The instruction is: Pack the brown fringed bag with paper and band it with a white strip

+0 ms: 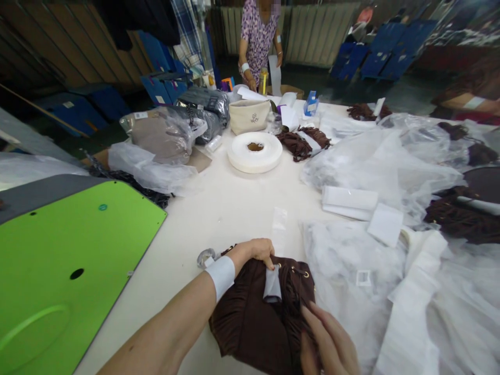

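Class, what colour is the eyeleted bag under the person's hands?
Dark brown; the bag shows best in the head view.

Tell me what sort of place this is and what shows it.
Most likely a workshop where bags are finished or packed: a brown bag lies on the white worktable, which also holds a big white roll and heaps of translucent plastic wrapping.
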`<state>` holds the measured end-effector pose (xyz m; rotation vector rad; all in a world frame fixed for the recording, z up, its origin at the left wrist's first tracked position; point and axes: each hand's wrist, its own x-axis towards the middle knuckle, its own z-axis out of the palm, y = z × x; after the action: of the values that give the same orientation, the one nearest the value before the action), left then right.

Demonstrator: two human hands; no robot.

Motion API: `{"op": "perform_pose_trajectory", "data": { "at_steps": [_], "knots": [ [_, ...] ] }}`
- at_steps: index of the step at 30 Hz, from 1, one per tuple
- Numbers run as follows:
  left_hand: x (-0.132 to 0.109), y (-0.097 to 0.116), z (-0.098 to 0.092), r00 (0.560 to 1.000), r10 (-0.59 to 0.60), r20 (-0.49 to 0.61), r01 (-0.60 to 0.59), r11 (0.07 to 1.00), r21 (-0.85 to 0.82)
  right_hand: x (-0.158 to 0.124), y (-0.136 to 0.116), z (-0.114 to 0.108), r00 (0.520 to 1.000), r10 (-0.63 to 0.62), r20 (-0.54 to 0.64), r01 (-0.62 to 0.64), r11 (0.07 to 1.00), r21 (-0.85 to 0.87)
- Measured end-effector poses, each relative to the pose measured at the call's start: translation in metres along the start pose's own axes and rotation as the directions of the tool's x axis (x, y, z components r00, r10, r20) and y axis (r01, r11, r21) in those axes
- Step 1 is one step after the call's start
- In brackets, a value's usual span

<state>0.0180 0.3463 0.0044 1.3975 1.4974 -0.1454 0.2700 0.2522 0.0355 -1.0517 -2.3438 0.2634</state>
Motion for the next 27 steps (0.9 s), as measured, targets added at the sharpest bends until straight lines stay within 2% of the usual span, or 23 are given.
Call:
{"op": "perform_pose_trajectory", "data": {
  "at_steps": [2, 3, 5, 9, 12, 15, 17, 19, 20, 22, 24, 26, 27],
  "knots": [
    [0.001, 0.001, 0.0, 1.0, 0.002, -0.001, -0.002, 1.0, 0.031, 0.028, -0.012, 0.015, 0.972, -0.2, 0.122, 0.202, 0.979, -0.006],
    [0.001, 0.002, 0.0, 1.0, 0.003, -0.003, -0.003, 0.999, 0.045, 0.037, -0.016, 0.024, 0.952, -0.247, 0.179, 0.254, 0.967, -0.016],
    [0.004, 0.002, -0.002, 1.0, 0.005, -0.012, -0.004, 0.998, 0.069, 0.043, -0.016, 0.042, 0.934, -0.258, 0.246, 0.277, 0.96, -0.046],
    [-0.003, 0.005, -0.007, 0.998, -0.002, -0.057, 0.008, 0.994, 0.106, 0.025, -0.003, 0.067, 0.95, -0.251, 0.187, 0.274, 0.955, -0.112],
    [-0.026, 0.013, 0.003, 0.976, -0.015, -0.219, 0.048, 0.988, 0.146, 0.013, 0.004, 0.076, 0.944, -0.294, 0.148, 0.315, 0.936, -0.155],
    [-0.053, 0.023, 0.041, 0.894, 0.058, -0.445, 0.042, 0.976, 0.212, 0.01, 0.007, 0.082, 0.945, -0.297, 0.139, 0.317, 0.935, -0.159],
    [-0.062, 0.025, 0.074, 0.805, 0.256, -0.536, -0.116, 0.953, 0.28, 0.01, 0.009, 0.083, 0.942, -0.31, 0.127, 0.325, 0.939, -0.116],
    [-0.064, 0.021, 0.103, 0.713, 0.285, -0.641, -0.165, 0.956, 0.242, 0.011, 0.012, 0.078, 0.934, -0.329, 0.138, 0.337, 0.941, -0.04],
    [-0.063, 0.019, 0.114, 0.686, 0.276, -0.673, -0.177, 0.961, 0.214, 0.012, 0.014, 0.073, 0.932, -0.326, 0.159, 0.328, 0.944, 0.011],
    [-0.06, 0.013, 0.126, 0.661, 0.269, -0.7, -0.182, 0.963, 0.198, 0.022, 0.017, 0.062, 0.959, -0.225, 0.173, 0.212, 0.973, 0.093],
    [-0.058, 0.009, 0.13, 0.673, 0.318, -0.667, -0.189, 0.947, 0.261, 0.042, 0.021, 0.054, 0.991, -0.002, 0.131, -0.016, 0.99, 0.137],
    [-0.058, 0.007, 0.131, 0.687, 0.375, -0.622, -0.185, 0.918, 0.35, 0.073, 0.024, 0.056, 0.967, 0.228, 0.112, -0.246, 0.949, 0.195],
    [-0.057, 0.006, 0.131, 0.693, 0.392, -0.604, -0.178, 0.906, 0.384, 0.09, 0.026, 0.061, 0.936, 0.314, 0.159, -0.343, 0.914, 0.215]
  ]
}}
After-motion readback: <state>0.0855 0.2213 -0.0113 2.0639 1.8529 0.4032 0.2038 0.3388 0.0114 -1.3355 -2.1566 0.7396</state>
